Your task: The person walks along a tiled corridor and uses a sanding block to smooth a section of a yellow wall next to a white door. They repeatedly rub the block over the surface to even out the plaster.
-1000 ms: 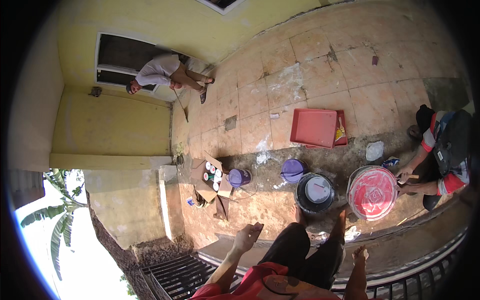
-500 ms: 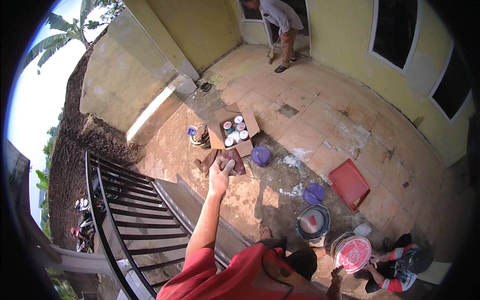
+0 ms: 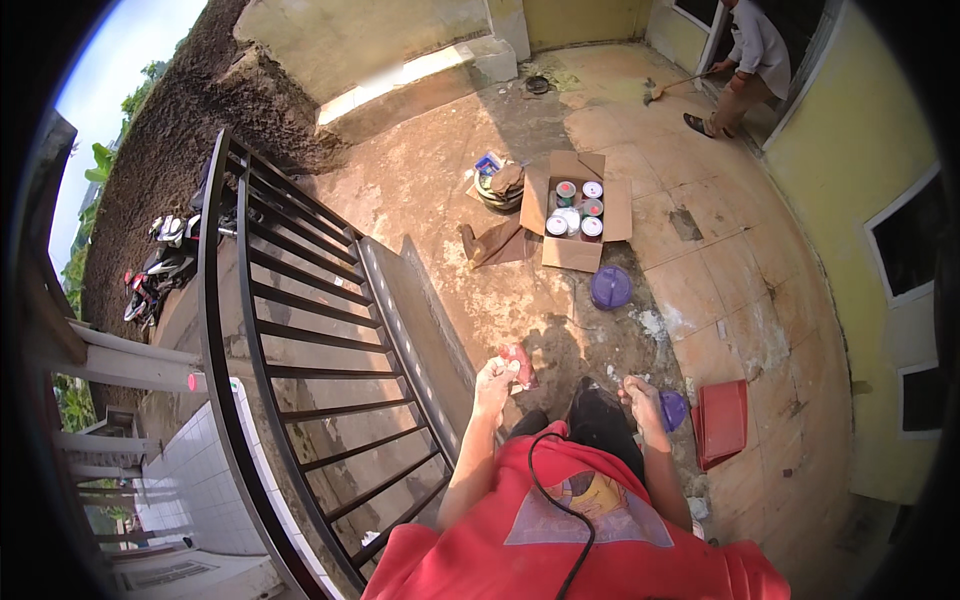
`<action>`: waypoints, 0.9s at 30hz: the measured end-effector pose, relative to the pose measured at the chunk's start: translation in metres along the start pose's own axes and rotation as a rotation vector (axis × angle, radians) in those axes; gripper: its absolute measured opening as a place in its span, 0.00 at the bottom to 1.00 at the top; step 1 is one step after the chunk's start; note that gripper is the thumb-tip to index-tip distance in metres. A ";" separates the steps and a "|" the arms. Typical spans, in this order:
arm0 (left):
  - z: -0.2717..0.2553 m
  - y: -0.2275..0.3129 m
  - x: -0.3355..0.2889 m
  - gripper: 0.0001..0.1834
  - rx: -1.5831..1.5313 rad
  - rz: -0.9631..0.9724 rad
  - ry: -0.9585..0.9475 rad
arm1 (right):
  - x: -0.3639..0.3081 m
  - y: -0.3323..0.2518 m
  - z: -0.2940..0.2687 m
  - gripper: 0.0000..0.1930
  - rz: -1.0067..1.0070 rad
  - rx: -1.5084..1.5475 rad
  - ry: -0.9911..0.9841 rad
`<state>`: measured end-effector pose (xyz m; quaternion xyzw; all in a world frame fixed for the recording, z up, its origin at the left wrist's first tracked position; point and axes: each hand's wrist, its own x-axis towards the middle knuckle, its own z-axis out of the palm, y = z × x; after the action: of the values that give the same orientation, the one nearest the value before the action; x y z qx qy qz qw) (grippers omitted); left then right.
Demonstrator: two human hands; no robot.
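Gripping a small reddish-brown block (image 3: 519,365) in the left hand (image 3: 495,378), fingers curled round its near end, far end poking out above the stained floor (image 3: 440,190). Could slip free if that curl loosens, since only part of it sits inside the fist; would then drop onto the concrete just beside the black railing (image 3: 300,330), perhaps through its bars. Looks squat, dull red, with a paler patch on top; too small to tell the material. Right hand (image 3: 643,400) empty, fingers loosely bent and slightly spread, above a purple lid (image 3: 673,409) near a red tray (image 3: 722,422). Farther off, an open cardboard box (image 3: 576,209) of tins.
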<state>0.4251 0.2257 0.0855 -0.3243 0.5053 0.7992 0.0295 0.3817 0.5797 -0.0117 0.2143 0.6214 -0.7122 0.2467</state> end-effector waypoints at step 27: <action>-0.125 -0.028 0.125 0.10 -0.260 -0.318 0.978 | 0.260 -0.282 0.296 0.16 0.184 -0.345 -0.804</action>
<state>0.3981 0.1009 -0.0398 -0.7327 0.3014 0.5964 -0.1290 0.0039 0.2942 0.0894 -0.0696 0.5642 -0.5997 0.5632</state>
